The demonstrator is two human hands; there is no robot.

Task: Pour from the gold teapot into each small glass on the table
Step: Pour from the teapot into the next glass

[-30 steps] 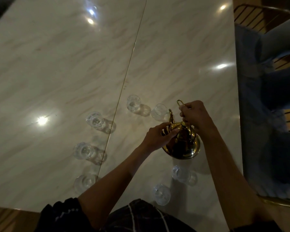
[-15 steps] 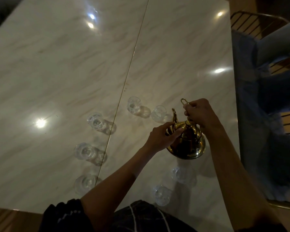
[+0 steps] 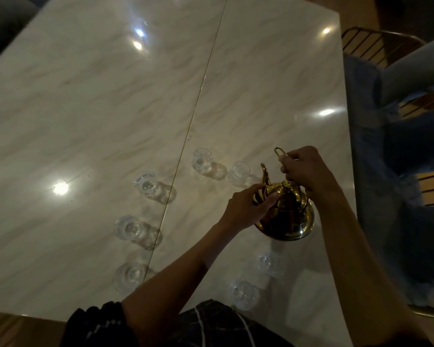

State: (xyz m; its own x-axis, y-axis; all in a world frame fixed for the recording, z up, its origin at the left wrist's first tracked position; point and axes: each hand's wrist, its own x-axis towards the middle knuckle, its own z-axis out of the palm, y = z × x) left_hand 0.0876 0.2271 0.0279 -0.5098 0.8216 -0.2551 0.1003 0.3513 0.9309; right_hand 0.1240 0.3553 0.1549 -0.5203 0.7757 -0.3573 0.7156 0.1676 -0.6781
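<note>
Gold teapot held over the marble table, ready to pour

The teapot [image 3: 285, 214], shiny gold with a round belly and thin curved spout, sits at about 4 o'clock on the table [image 3: 110, 108], spout toward a glass [image 3: 239, 172] at 11 o'clock. The right hand [image 3: 306, 171] grips the wire handle; the left hand [image 3: 248, 206] presses fingertips on the lid. It looks rigid, slick and fairly heavy; the glasses seem fragile, so the handle is the best hold.

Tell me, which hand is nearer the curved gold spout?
Left. The left hand rests on the gold teapot beside the spout; the right hand grips the handle above.
</note>
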